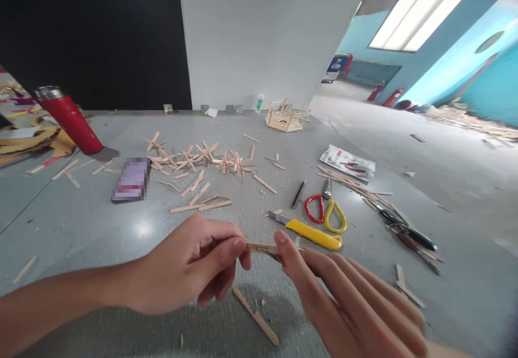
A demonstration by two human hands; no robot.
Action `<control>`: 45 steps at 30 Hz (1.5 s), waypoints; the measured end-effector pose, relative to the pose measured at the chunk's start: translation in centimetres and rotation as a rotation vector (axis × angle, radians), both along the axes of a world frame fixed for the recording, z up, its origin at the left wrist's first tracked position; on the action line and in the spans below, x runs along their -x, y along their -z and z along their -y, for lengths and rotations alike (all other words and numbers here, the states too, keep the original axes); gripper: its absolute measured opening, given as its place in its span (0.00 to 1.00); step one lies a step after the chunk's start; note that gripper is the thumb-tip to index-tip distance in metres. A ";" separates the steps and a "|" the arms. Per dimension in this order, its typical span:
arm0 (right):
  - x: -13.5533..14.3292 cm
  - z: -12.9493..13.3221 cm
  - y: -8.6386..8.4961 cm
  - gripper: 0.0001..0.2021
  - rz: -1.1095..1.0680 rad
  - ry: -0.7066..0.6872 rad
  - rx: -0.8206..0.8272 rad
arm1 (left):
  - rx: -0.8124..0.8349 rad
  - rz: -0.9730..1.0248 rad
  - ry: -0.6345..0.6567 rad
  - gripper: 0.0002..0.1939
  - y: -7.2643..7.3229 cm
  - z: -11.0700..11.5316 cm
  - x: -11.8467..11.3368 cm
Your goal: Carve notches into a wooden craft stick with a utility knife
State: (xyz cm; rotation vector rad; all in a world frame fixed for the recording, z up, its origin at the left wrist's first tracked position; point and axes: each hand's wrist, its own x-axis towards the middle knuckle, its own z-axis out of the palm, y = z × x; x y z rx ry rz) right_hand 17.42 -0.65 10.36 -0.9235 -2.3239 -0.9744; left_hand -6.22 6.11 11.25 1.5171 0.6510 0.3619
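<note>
My left hand (pixel 202 266) pinches the left end of a thin wooden stick piece (pixel 261 248) that has a small slot cut in it. The right end of that piece is held between the thumb and fingers of my right hand (pixel 335 293). Just beyond the hands lies a yellow utility knife (pixel 311 232) with its blade pointing left. Scissors with one red and one yellow handle (pixel 335 216) rest behind the knife, beside a black pen-like tool (pixel 298 194). Below the hands, a notched stick (pixel 257 316) lies on the grey tabletop (pixel 141 234).
Loose wooden sticks (pixel 202 155) are heaped mid-table. A phone (pixel 133 179) and a red bottle (pixel 75 123) are at the left. A wooden stick frame (pixel 285 117) stands at the back. Pliers-like tools (pixel 408 231) and a white packet (pixel 348 162) lie at the right.
</note>
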 end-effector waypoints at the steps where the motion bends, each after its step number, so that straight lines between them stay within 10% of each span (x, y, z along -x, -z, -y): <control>1: 0.0 0.0 0.1 0.17 -0.023 -0.004 -0.001 | 0.004 0.002 -0.004 0.22 0.0 0.0 0.0; 15: 0.1 -1.2 3.7 0.18 -0.238 -0.013 0.261 | -0.150 -0.191 -0.005 0.17 0.6 -1.5 -0.5; 24: 1.7 -5.5 10.4 0.06 -0.075 0.127 0.748 | -0.125 -0.348 0.234 0.14 8.6 -8.5 -0.2; 45: 2.5 -5.4 10.6 0.14 0.092 0.143 0.487 | 0.012 -0.361 0.210 0.13 9.2 -8.4 -0.5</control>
